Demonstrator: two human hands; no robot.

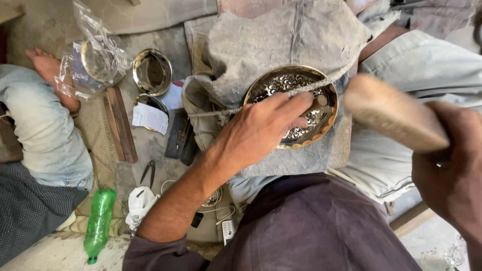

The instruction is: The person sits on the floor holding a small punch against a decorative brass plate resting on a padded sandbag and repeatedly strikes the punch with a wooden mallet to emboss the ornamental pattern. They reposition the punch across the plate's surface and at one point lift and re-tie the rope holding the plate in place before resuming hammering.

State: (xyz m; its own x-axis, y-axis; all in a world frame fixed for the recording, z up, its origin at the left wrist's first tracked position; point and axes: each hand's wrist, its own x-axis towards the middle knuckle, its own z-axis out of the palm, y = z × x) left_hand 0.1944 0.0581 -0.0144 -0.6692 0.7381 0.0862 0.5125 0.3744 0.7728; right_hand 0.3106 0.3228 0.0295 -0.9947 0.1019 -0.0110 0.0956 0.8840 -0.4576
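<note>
A round brass plate (pixel 321 118) with dark engraved floral patterns rests on a grey padded cloth (pixel 281 45) in front of me. My left hand (pixel 261 128) lies on the plate, its fingers pressed down on the patterned middle near a small tool that I cannot make out clearly. Raised at the right, my right hand (pixel 452 175) grips a wooden mallet (pixel 391 113), whose blurred head hangs just right of the plate's rim.
Two shiny metal bowls (pixel 152 71) and a bagged plate (pixel 98 60) lie on the floor at left, with a wooden strip (pixel 120 123), pliers (pixel 148 173) and a green plastic bottle (pixel 99 221). Another person's foot (pixel 50 75) and leg sit far left.
</note>
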